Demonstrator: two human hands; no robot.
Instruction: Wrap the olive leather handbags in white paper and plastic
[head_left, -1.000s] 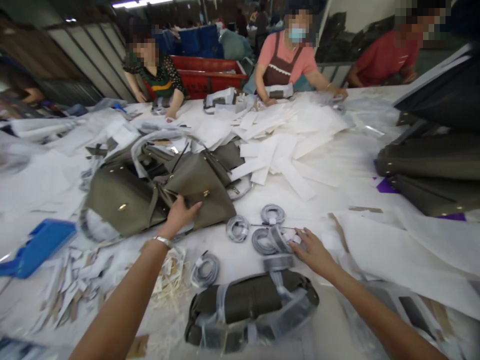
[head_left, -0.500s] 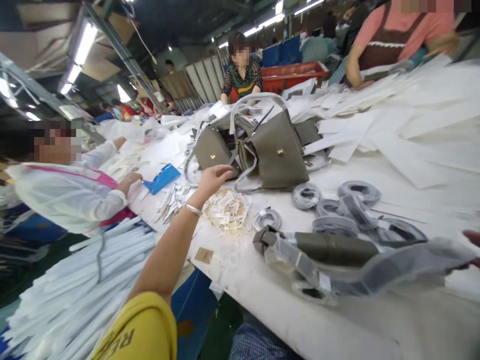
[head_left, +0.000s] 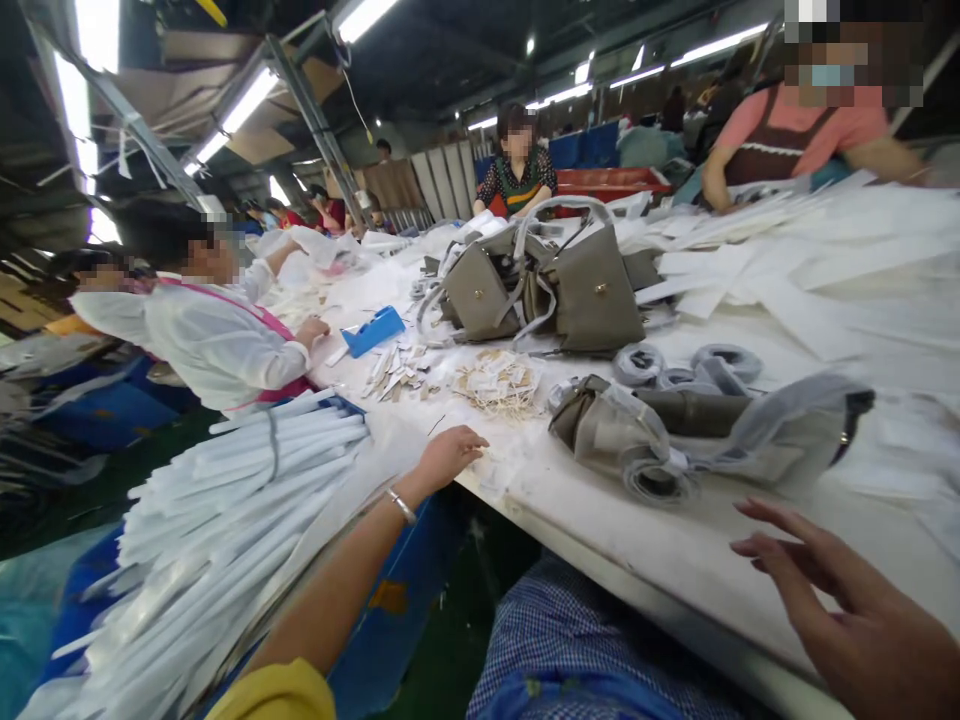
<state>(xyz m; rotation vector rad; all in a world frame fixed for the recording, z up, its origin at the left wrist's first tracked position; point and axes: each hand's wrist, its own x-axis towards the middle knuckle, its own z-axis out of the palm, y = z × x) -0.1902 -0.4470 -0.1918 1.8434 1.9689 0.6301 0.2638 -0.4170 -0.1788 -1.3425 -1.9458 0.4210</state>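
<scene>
My left hand (head_left: 450,457) is low over the near table edge, fingers close together and bent down among small whitish scraps. What they hold, if anything, is hidden. My right hand (head_left: 832,590) hovers at the lower right above the table, fingers apart and nothing in them. Just beyond it lies an olive-brown handbag (head_left: 697,412) on its side, its strap and handle wrapped in greyish film, with a wrapped coil (head_left: 658,478) in front. Farther back, olive handbags (head_left: 596,300) with gold clasps stand upright. A bunch of stringed tags (head_left: 499,382) lies between them and my left hand.
Long white rolled tubes (head_left: 247,530) are heaped at my left beside the table. A blue holder (head_left: 373,330) and scattered tags (head_left: 397,372) lie near a co-worker in white sleeves (head_left: 217,340). White sheets (head_left: 795,260) cover the far right. Other people work across the table.
My left hand has drawn back from the upright bags to the near table edge. The right hand has come into fuller view, apart from the wrapped strap. The camera view has shifted.
</scene>
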